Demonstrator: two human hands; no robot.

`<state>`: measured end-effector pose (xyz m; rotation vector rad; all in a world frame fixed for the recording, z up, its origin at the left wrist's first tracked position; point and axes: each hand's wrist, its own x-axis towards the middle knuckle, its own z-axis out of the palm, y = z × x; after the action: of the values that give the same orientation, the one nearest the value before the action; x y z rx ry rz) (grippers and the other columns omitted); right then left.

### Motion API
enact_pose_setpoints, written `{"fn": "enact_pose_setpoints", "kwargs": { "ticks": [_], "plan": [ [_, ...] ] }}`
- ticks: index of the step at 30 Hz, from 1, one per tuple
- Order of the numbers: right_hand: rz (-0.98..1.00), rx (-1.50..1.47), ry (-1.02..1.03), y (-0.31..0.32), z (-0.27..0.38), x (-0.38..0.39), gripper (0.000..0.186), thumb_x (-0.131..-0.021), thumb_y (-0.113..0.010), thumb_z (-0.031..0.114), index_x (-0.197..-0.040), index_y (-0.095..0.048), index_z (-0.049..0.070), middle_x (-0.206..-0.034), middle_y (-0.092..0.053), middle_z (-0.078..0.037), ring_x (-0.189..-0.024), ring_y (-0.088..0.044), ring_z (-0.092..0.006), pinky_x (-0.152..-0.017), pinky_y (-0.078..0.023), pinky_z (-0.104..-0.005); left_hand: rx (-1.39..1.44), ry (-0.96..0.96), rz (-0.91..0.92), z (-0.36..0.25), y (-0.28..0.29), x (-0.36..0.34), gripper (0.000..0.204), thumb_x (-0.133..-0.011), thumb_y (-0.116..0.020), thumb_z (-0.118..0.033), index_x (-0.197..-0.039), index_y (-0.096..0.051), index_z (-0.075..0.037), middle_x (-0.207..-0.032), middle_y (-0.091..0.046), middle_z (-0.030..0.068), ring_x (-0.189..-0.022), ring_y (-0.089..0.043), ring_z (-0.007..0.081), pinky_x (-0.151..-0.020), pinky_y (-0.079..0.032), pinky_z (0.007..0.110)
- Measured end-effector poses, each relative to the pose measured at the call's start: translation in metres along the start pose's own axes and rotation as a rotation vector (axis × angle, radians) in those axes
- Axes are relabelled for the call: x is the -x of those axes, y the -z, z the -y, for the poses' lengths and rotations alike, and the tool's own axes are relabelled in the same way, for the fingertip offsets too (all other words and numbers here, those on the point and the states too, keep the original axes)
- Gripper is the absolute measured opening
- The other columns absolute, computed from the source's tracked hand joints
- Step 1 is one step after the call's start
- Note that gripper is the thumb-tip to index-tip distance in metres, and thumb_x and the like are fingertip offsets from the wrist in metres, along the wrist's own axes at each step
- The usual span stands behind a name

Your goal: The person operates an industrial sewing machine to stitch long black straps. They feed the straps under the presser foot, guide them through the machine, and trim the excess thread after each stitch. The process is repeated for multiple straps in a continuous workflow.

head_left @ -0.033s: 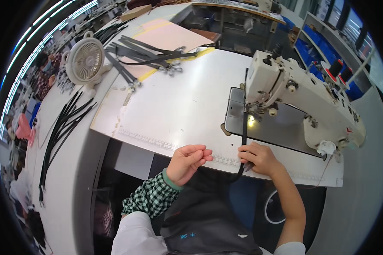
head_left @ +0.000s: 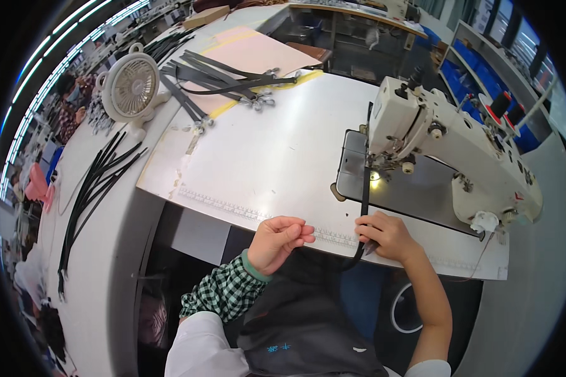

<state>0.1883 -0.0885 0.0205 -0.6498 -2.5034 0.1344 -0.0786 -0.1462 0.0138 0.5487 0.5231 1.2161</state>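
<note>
A long black strap [head_left: 365, 195] runs from under the sewing machine's [head_left: 415, 125] presser foot toward me and bends down over the table's front edge. My right hand [head_left: 388, 237] grips it near that edge with curled fingers. A small dark pointed tool [head_left: 371, 247] pokes out beneath the same hand; its kind cannot be made out. To the left, my left hand [head_left: 278, 244] hovers at the table's front edge, apart from the strap. Its fingers are curled with the thumb against them, and nothing shows in them. The strap's far end lies beside the lit needle area.
Grey straps with metal ends [head_left: 223, 81] lie on pink sheets at the back. A white fan [head_left: 131, 88] and a bundle of black straps [head_left: 91, 195] occupy the left side table. Thread spools [head_left: 500, 103] stand behind the machine. A printed ruler [head_left: 223, 206] lines the front edge.
The whole view has shifted slightly, table and machine moving a little right in the picture. Both hands keep their pose, and the strap stays in my right hand.
</note>
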Motion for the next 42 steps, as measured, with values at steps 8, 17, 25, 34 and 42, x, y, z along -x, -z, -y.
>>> {"fn": "enact_pose_setpoints", "kwargs": {
  "ticks": [8,17,25,34,42],
  "plan": [
    [-0.003,-0.041,0.001,-0.003,-0.001,-0.003,0.017,-0.065,-0.066,0.009,-0.079,-0.056,0.009,-0.088,-0.057,-0.001,-0.066,-0.054,-0.0183,-0.052,-0.044,-0.0287,-1.561,-0.043,-0.043,0.001,0.078,0.058,0.026,-0.082,-0.056,-0.021,-0.067,-0.05,-0.002,-0.055,-0.052,0.0089,-0.045,-0.05,0.0242,-0.048,-0.042,0.03],
    [-0.009,-0.03,-0.019,-0.003,0.0,-0.002,0.02,-0.063,-0.066,0.004,-0.079,-0.056,0.009,-0.09,-0.057,-0.002,-0.061,-0.053,-0.018,-0.05,-0.043,-0.0283,-1.899,-0.166,0.005,0.029,0.205,0.096,0.058,-0.076,-0.061,-0.029,-0.124,-0.036,-0.008,-0.13,-0.032,0.0177,-0.121,-0.031,0.0313,-0.096,-0.032,0.038],
    [-0.019,-0.023,-0.005,-0.006,-0.001,-0.001,0.022,-0.061,-0.065,0.002,-0.081,-0.057,0.009,-0.09,-0.057,-0.003,-0.061,-0.053,-0.0179,-0.05,-0.043,-0.0279,-0.064,0.246,-0.256,0.005,0.133,0.082,0.05,-0.088,-0.046,-0.023,-0.128,-0.029,0.001,-0.132,-0.031,0.0182,-0.117,-0.038,0.0233,-0.092,-0.036,0.033],
    [-0.029,-0.027,0.018,-0.006,-0.003,0.002,0.021,-0.063,-0.065,0.006,-0.082,-0.057,0.009,-0.091,-0.058,-0.003,-0.067,-0.055,-0.0188,-0.052,-0.044,-0.0292,-1.426,0.185,-0.095,0.022,0.131,0.069,0.035,-0.076,-0.065,-0.023,-0.054,-0.051,0.001,-0.045,-0.047,0.0065,-0.041,-0.046,0.0134,-0.04,-0.033,0.029],
    [-0.025,-0.039,-0.012,-0.003,-0.005,0.006,0.013,-0.067,-0.064,0.013,-0.077,-0.057,0.011,-0.089,-0.056,0.0,-0.07,-0.055,-0.0157,-0.053,-0.046,-0.0281,-1.241,-0.012,1.085,-0.04,-0.033,-0.002,0.049,-0.076,-0.061,-0.015,-0.121,-0.044,-0.006,-0.094,-0.055,0.0122,-0.078,-0.055,0.0276,-0.071,-0.045,0.033]
  ]
}}
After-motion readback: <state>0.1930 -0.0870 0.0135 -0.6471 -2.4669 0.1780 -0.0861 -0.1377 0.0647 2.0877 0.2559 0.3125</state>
